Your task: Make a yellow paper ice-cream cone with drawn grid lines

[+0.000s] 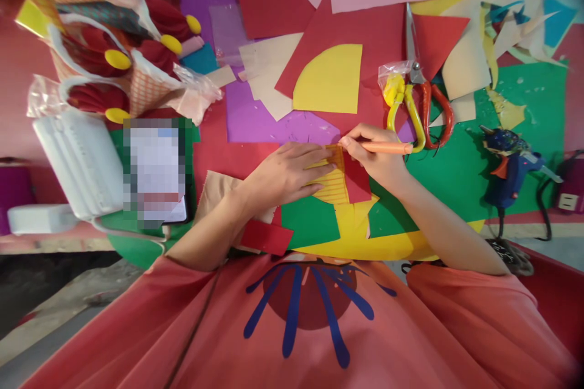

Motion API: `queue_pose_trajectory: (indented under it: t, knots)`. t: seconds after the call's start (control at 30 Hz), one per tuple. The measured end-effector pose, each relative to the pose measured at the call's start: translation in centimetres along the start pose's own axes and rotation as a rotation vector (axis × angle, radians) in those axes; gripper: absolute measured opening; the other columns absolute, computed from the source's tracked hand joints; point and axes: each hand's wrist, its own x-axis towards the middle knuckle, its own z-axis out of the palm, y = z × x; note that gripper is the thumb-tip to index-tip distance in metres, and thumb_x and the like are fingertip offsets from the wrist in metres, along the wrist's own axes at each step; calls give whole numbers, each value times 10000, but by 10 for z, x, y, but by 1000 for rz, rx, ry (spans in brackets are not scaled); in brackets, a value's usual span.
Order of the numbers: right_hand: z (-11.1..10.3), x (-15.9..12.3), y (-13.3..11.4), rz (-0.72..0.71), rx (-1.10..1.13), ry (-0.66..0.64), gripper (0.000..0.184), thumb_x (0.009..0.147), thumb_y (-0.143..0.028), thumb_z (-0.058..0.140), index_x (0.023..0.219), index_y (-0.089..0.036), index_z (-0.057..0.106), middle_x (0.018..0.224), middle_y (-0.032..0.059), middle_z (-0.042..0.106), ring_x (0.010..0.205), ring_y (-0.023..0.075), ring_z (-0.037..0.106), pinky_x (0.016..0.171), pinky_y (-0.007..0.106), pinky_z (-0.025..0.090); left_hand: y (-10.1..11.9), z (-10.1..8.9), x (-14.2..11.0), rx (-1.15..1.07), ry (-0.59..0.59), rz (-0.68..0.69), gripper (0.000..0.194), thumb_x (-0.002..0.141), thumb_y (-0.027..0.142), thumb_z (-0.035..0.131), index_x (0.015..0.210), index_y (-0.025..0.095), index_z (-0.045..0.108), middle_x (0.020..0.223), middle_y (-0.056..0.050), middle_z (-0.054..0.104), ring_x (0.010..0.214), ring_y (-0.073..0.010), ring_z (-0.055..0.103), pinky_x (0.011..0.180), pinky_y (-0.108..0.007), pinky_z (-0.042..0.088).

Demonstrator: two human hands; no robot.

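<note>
My left hand (292,171) lies flat with its fingers stretched over a yellow paper piece (335,185) marked with orange lines. In my right hand (376,155) is an orange marker (387,147), its tip end at the upper right edge of that piece. Part of the lined paper is hidden under my left fingers. Just beyond the hands, a plain yellow quarter-circle of paper (329,80) rests on red paper (381,30). To the right of it lie scissors (416,76) with one yellow and one red handle.
A blue glue gun (511,176) lies at the right on green paper (456,182). A phone (155,170) on a cable and a white power strip (79,164) are at the left. Cone-shaped paper crafts (152,82) fill the upper left; paper scraps (508,30) lie upper right.
</note>
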Motion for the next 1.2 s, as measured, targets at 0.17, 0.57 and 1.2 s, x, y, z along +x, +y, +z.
queue_pose_trajectory:
  t: [0.17, 0.57, 1.2]
  knots:
    - [0, 0, 0, -6, -19, -9, 376, 893, -481, 558, 654, -192, 543, 592, -25, 552, 535, 95, 470, 552, 247, 375, 0, 0, 0, 9, 53, 28, 331, 971, 327, 482, 1218, 156, 621, 1314, -141, 607, 1186, -264, 592, 950, -399, 502]
    - [-1, -1, 3, 133, 305, 46, 410, 870, -556, 543, 717, -189, 641, 564, -23, 562, 467, 73, 446, 447, 230, 337, -5, 2, -2, -46, 69, -53, 337, 966, 323, 487, 1234, 161, 613, 1285, -146, 623, 1188, -264, 596, 959, -421, 509]
    - [-2, -3, 4, 62, 102, 42, 197, 872, -361, 586, 792, -186, 626, 734, 15, 704, 612, 110, 621, 564, 251, 475, -5, -2, -1, -104, 72, -118, 350, 940, 266, 541, 1263, 137, 587, 1332, -140, 597, 1287, -255, 536, 1077, -438, 473]
